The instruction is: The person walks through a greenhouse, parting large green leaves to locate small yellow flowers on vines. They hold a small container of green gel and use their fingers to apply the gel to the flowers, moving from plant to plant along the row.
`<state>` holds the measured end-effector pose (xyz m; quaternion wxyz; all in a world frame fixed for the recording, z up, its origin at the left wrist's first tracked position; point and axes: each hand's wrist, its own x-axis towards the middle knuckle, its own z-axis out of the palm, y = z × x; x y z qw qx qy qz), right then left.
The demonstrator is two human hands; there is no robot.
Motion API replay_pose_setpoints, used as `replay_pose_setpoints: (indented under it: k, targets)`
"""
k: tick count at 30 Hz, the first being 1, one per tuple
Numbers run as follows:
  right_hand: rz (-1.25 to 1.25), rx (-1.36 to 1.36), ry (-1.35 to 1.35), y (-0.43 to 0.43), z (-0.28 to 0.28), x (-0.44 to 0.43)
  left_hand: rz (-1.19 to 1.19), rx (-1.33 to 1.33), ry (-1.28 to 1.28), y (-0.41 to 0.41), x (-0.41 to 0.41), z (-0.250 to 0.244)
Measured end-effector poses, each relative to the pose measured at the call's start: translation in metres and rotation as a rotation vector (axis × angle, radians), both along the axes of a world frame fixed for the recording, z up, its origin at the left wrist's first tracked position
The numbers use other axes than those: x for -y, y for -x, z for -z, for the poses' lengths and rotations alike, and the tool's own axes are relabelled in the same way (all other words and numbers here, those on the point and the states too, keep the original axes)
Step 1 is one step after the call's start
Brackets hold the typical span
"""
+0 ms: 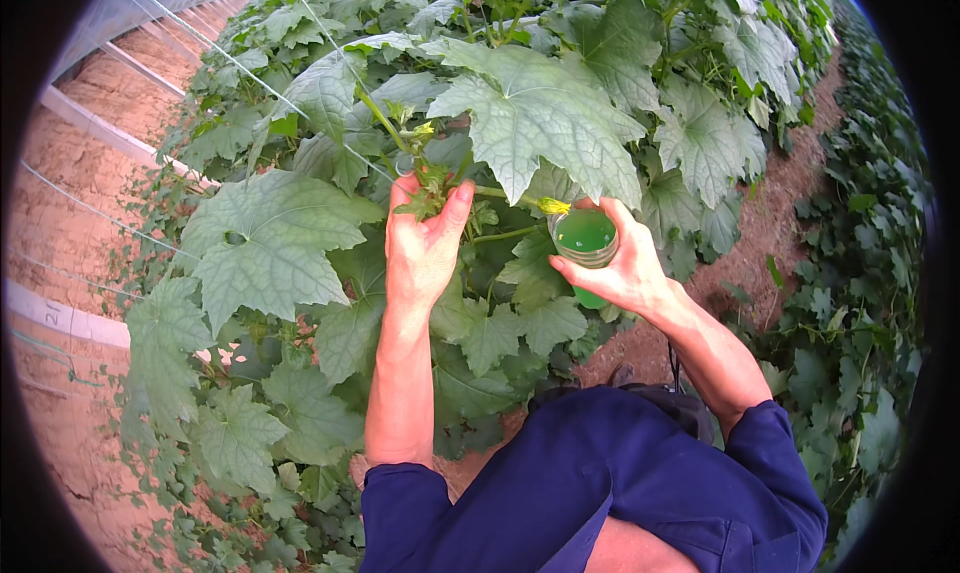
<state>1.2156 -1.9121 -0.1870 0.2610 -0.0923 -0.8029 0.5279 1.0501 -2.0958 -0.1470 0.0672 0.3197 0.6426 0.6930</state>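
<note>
Thumb and fingers of my left hand [426,243] close around the leafy upper part of a climbing vine's stem [429,187], beneath a large lobed leaf [536,104]. My right hand [626,262] grips a clear cup of green liquid [585,232] from its right side, with the open top facing up. A yellow flower [553,206], on a thin green fruit or stalk reaching right from the vine, lies at the cup's upper left rim; whether it touches the rim cannot be told. Small yellow bits float in the liquid.
White strings [247,74] run down to the vine from the upper left. Dense leaves [270,235] surround both hands. An earthen wall with pale beams [112,134] stands at left. A dirt path [780,213] runs along the right, beside another row of vines [862,273].
</note>
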Motion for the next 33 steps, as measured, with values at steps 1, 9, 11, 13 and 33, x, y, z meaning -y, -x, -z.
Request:
replay_pose_setpoints:
  k: [1,9,11,13,33]
  targets:
    - [-0.006,-0.011,-0.002,0.001,0.001,-0.001,0.003,0.008,-0.004,-0.001,0.0,-0.001]
    - [-0.009,0.06,-0.041,0.001,-0.003,0.002,0.002,-0.06,-0.031,-0.006,-0.002,-0.003]
    - [-0.032,0.047,-0.028,0.002,-0.005,0.003,0.015,-0.029,-0.026,-0.003,0.0,-0.003]
    - [-0.062,0.034,0.015,0.003,-0.005,0.002,0.021,-0.037,-0.047,-0.005,0.001,-0.004]
    - [-0.006,0.016,-0.002,0.002,-0.002,0.0,-0.002,0.019,0.016,0.0,-0.004,-0.006]
